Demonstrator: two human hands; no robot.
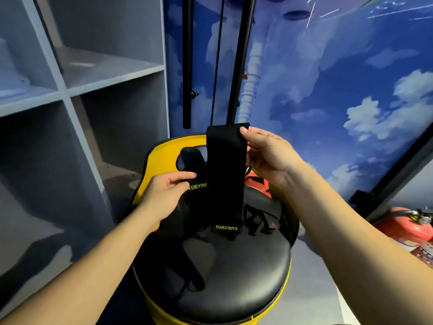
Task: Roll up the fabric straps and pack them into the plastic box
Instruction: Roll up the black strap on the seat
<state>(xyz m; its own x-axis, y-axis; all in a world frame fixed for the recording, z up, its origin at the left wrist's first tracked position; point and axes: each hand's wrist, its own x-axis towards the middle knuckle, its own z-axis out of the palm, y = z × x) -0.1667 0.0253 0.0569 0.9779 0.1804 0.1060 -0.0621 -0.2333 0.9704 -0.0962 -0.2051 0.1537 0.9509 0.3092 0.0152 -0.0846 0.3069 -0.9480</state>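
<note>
Fabric is in both your hands: your right hand (267, 156) pinches the top edge of a long black fabric strap (225, 174) between thumb and fingers and holds it up, so it hangs down with its green-lettered label end just above the round black padded seat of a yellow stool (236, 273). Your left hand (164, 195), lower and to the left, grips a second piece of black fabric with green lettering (196, 186), fingers curled round it just beside the hanging strap. More black straps (187, 266) lie heaped on the near left part of the seat. The stool's yellow backrest (164, 156) rises behind the strap. Grey cubby shelving (93, 90) stands to the left, a sky-printed blue wall panel (339, 78) at the far right, and a red fire extinguisher (407, 224) lies on the floor at right.
</note>
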